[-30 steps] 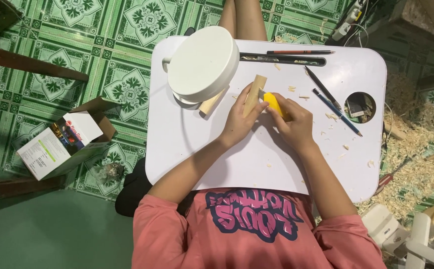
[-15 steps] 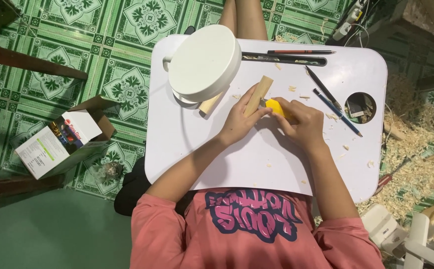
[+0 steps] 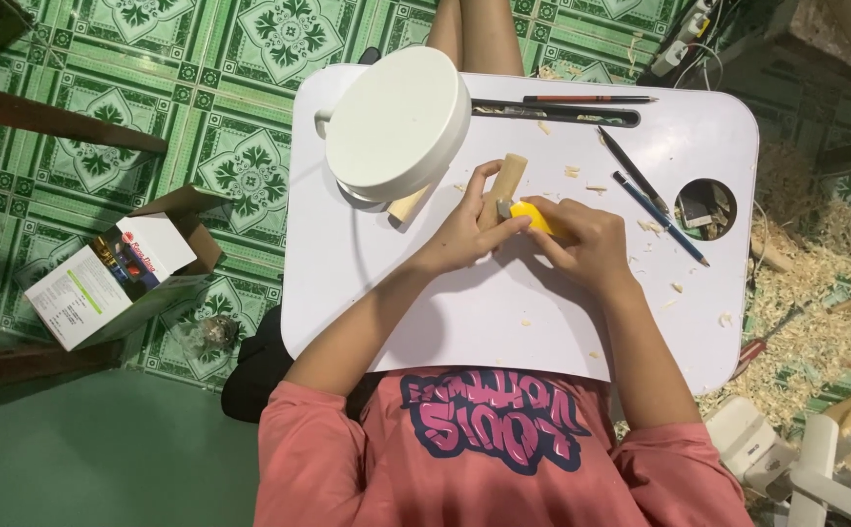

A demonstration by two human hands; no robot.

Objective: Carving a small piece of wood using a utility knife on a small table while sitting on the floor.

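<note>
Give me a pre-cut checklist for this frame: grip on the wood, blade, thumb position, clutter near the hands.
1. Wood stick held firm by left hand: ok, fingers wrap its lower part.
2. Yellow-handled knife gripped in right hand: ok, handle mostly enclosed.
3. Left thumb clear of the blade: not ok, the thumb lies right at the blade by the handle.
4. Blade edge direction: cannot tell, too small.
5. Pencils clear of the hands: ok, lying apart to the right.
6. Round white lamp head clear of the wood: not ok, it overhangs the stick's far end in the head view.
</note>
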